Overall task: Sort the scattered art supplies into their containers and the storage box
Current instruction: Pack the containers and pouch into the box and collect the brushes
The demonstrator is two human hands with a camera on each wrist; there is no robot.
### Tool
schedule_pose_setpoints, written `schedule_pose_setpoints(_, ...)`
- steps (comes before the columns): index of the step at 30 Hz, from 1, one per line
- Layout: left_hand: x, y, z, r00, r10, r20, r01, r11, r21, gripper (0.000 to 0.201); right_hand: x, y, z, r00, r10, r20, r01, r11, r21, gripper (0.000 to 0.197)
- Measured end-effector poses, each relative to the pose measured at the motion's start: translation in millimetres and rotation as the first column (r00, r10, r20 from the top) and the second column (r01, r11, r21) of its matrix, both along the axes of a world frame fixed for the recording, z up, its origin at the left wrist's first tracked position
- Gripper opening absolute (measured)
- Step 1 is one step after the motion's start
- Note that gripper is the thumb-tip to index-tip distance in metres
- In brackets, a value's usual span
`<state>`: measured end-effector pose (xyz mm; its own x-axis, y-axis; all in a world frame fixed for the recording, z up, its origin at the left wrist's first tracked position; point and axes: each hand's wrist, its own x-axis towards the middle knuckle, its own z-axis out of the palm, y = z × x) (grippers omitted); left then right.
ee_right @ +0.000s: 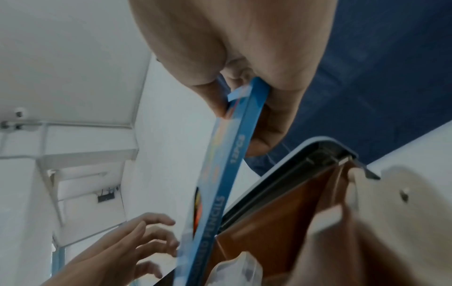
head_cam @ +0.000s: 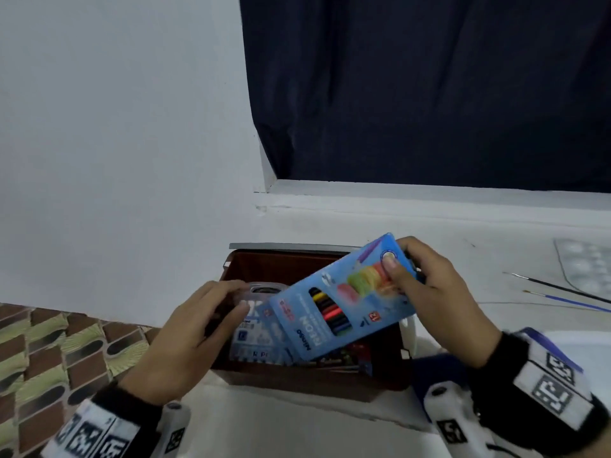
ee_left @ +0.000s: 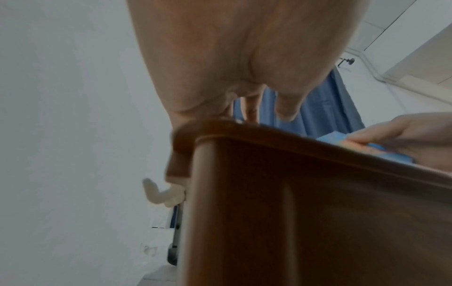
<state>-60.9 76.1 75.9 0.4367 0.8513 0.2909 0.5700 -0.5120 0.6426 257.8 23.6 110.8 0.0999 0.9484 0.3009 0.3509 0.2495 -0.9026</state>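
A brown storage box (head_cam: pixel 297 381) stands open on the white surface. My right hand (head_cam: pixel 401 259) pinches the far end of a blue coloured-pencil box (head_cam: pixel 340 302), held tilted over the storage box with its lower end inside. From the right wrist, the thumb and fingers clamp the pencil box (ee_right: pixel 234 154) on its flat faces. My left hand (head_cam: pixel 228 299) lies with relaxed fingers over a clear plastic pack (head_cam: pixel 254 328) standing in the left part of the storage box. The left wrist view shows the box's outer wall (ee_left: pixel 318 212) and my fingertips above its rim.
Two thin paintbrushes (head_cam: pixel 558 287) and a pale paint palette (head_cam: pixel 585 266) lie on the surface to the right. A grey lid edge (head_cam: pixel 287 246) shows behind the storage box. A patterned mat (head_cam: pixel 49 358) is at the left, and a dark curtain hangs behind.
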Motion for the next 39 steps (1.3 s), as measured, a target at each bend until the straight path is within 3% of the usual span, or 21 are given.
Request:
schedule_pose_setpoints(2, 5, 3, 1, 1.000, -0.011, 0.026, 0.010, 0.999, 0.046, 0.031, -9, 5, -5, 0.994, -0.040, -0.104, 0.031, 0.996, -0.080, 0.008)
schedule_pose_setpoints(4, 10, 7, 1, 0.998, -0.053, -0.015, 0.054, 0.994, 0.094, 0.033, -18, 10, -8, 0.983, -0.031, -0.180, 0.002, 0.988, -0.156, 0.019)
schedule_pose_setpoints(7, 17, 13, 0, 0.967, -0.144, -0.211, 0.163, 0.984, 0.074, 0.045, -28, 19, -15, 0.982, 0.012, -0.189, -0.056, 0.972, -0.226, 0.032)
schedule_pose_setpoints(9, 25, 17, -4, 0.896, -0.201, -0.397, 0.208, 0.978, -0.025, 0.054, -32, 25, -20, 0.994, 0.050, -0.096, -0.074, 0.960, -0.270, 0.029)
schedule_pose_setpoints(11, 32, 18, -6, 0.801, -0.278, -0.530, 0.219, 0.960, -0.172, 0.058, -32, 28, -24, 0.993, 0.070, 0.095, -0.039, 0.956, -0.291, 0.024)
schedule_pose_setpoints(14, 33, 24, -12, 0.731, -0.283, -0.621, 0.243, 0.958, -0.150, 0.093, -20, 27, -25, 0.904, 0.088, 0.418, 0.006, 0.976, -0.220, 0.024)
schedule_pose_setpoints(15, 32, 25, -15, 0.729, -0.269, -0.629, 0.236, 0.962, -0.138, 0.100, -14, 25, -24, 0.882, 0.078, 0.465, 0.011, 0.983, -0.185, 0.023)
schedule_pose_setpoints(18, 31, 28, -22, 0.784, -0.226, -0.578, 0.196, 0.974, -0.115, 0.087, 5, 14, -16, 0.899, -0.004, 0.439, 0.050, 0.994, -0.093, 0.014)
schedule_pose_setpoints(21, 30, 30, -27, 0.783, -0.211, -0.585, 0.177, 0.977, -0.117, 0.108, 38, -2, -12, 0.878, -0.107, 0.466, 0.152, 0.987, -0.060, 0.016)
schedule_pose_setpoints(23, 30, 30, -28, 0.801, -0.183, -0.569, 0.121, 0.982, -0.145, 0.111, 66, -12, -18, 0.813, -0.121, 0.569, 0.214, 0.972, -0.099, 0.024)
schedule_pose_setpoints(25, 32, 29, -24, 0.797, -0.161, -0.583, 0.090, 0.985, -0.149, 0.115, 91, -20, -29, 0.679, -0.004, 0.734, 0.240, 0.946, -0.217, 0.030)
schedule_pose_setpoints(27, 36, 29, -22, 0.770, -0.147, -0.621, 0.072, 0.987, -0.145, 0.117, 108, -25, -42, 0.518, 0.221, 0.826, 0.259, 0.880, -0.398, 0.045)
schedule_pose_setpoints(30, 42, 29, -20, 0.748, -0.168, -0.642, 0.084, 0.984, -0.159, 0.084, 120, -26, -57, 0.379, 0.430, 0.819, 0.264, 0.798, -0.541, 0.072)
schedule_pose_setpoints(32, 44, 31, -19, 0.737, -0.166, -0.655, 0.072, 0.983, -0.169, 0.069, 124, -23, -60, 0.370, 0.493, 0.787, 0.253, 0.762, -0.596, 0.075)
schedule_pose_setpoints(34, 40, 35, -16, 0.740, -0.191, -0.645, 0.104, 0.980, -0.171, 0.071, 126, -20, -58, 0.401, 0.547, 0.735, 0.226, 0.719, -0.658, 0.076)
schedule_pose_setpoints(37, 39, 39, -5, 0.677, -0.265, -0.687, 0.133, 0.962, -0.240, 0.090, 126, -16, -56, 0.408, 0.598, 0.689, 0.181, 0.687, -0.704, 0.073)
schedule_pose_setpoints(39, 39, 41, 3, 0.622, -0.299, -0.724, 0.171, 0.954, -0.246, 0.111, 123, -18, -59, 0.378, 0.612, 0.695, 0.168, 0.693, -0.701, 0.055)
